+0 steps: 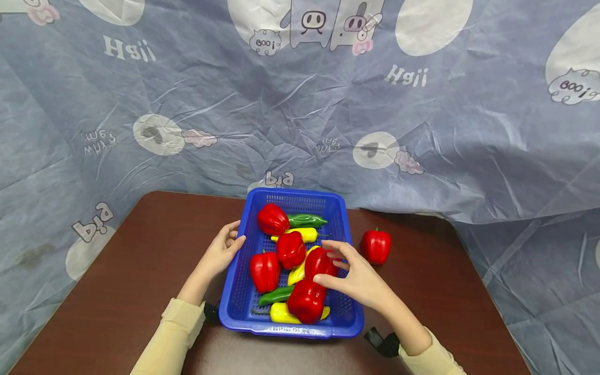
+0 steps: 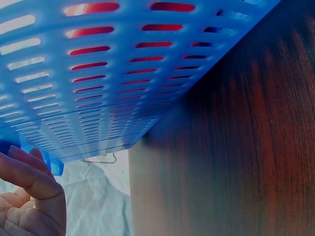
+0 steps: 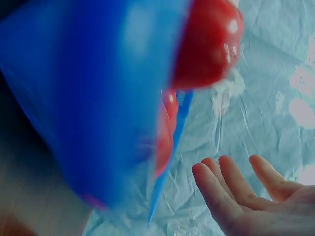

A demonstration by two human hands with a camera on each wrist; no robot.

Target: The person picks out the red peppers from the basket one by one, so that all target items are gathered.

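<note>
A blue plastic basket [image 1: 290,329] holds several red bell peppers [image 1: 291,250], long green peppers [image 1: 307,221] and yellow peppers [image 1: 283,313]. At its left side my left hand [image 1: 224,250] grips the rim, fingers bent; the left wrist view looks along the slotted basket wall [image 2: 118,64]. Over the basket's right side hovers my right hand [image 1: 358,276], fingers spread and thumb apart. Beneath those fingers lies a partly hidden red bell pepper [image 1: 320,264]. In the right wrist view, the right hand [image 3: 256,201] is empty, below a red bell pepper [image 3: 211,44].
One more red bell pepper [image 1: 376,247] stands on the brown wooden table [image 1: 117,291], right of the basket. Behind the table's back edge hangs a grey-blue printed cloth [image 1: 281,104]. Black straps [image 1: 382,342] circle the wrists.
</note>
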